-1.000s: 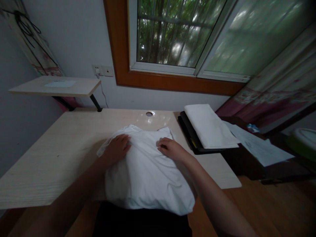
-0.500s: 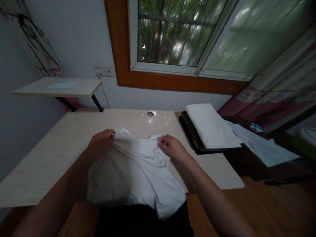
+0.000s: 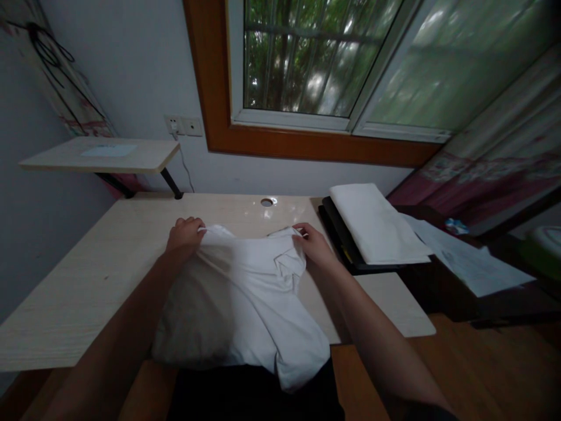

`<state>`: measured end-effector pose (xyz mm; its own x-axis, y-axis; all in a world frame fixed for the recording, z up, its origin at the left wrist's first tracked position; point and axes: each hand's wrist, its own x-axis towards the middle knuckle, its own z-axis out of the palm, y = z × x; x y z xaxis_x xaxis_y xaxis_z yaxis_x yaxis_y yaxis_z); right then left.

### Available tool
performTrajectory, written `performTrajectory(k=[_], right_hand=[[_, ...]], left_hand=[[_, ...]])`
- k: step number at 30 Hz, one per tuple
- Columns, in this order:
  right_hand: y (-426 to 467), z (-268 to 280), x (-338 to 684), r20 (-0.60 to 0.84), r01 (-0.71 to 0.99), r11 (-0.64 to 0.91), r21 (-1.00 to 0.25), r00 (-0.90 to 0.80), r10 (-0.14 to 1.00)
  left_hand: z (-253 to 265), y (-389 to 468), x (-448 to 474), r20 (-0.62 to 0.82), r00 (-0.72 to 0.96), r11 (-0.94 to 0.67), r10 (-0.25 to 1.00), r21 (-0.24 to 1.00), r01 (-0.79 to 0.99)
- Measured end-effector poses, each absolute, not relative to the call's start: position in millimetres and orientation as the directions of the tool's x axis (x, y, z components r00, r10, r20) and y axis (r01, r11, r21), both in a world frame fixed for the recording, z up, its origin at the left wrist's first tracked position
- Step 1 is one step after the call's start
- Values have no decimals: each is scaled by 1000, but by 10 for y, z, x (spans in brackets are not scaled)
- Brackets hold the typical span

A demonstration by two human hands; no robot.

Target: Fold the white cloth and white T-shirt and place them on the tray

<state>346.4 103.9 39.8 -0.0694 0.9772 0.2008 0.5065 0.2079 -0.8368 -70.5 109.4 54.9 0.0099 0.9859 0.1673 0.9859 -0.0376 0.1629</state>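
Homelike room: desk (image 3: 87, 280), flowered curtain (image 3: 495, 152)

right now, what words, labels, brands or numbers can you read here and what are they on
No text can be read.
Paper on the raised shelf: faint marks, too blurred to read.
Loose sheet at the right: faint marks, too blurred to tell if they are writing.
Small blue-and-white item: too small to make out.
White cloth: no lettering shows.

Dim, daylight from the window (image 3: 377, 70), glare on desk (image 3: 118, 251), edges stretched, far right perhaps blurred
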Motion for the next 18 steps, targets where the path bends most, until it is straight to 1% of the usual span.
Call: performTrajectory(k=[2,5,8,10,12,14,16,18], right_hand=[[1130,467,3522,298,458,250,-853,35,954],[1263,585,3584,434,490,317,-812,145,889],[1368,676,3589,553,612,355,-707,165,817],[1419,710,3561,606,706,359,-611,125,786],[1459,723,3517,607,789,329,-519,69,792],[1484,719,3455,564,851,278,-444,24,826],[1481,705,3361,510,889,249,-383,-21,860],[1428,681,3216,457,900,273,-339,-96,884]], left_hand=[[561,1138,-719,263,-37,-24,964,225,974],[599,1167,-662,371,-157,29,915,328,944],[639,1159,-529,410,-267,103,872,381,919],[655,1150,-433,402,-288,139,869,360,923],[660,1144,-347,394,-264,140,880,316,938],[652,1140,-269,405,-212,105,890,269,957],[628,1129,-185,439,-121,22,891,224,974],[584,1104,-84,455,0,-94,891,184,978]])
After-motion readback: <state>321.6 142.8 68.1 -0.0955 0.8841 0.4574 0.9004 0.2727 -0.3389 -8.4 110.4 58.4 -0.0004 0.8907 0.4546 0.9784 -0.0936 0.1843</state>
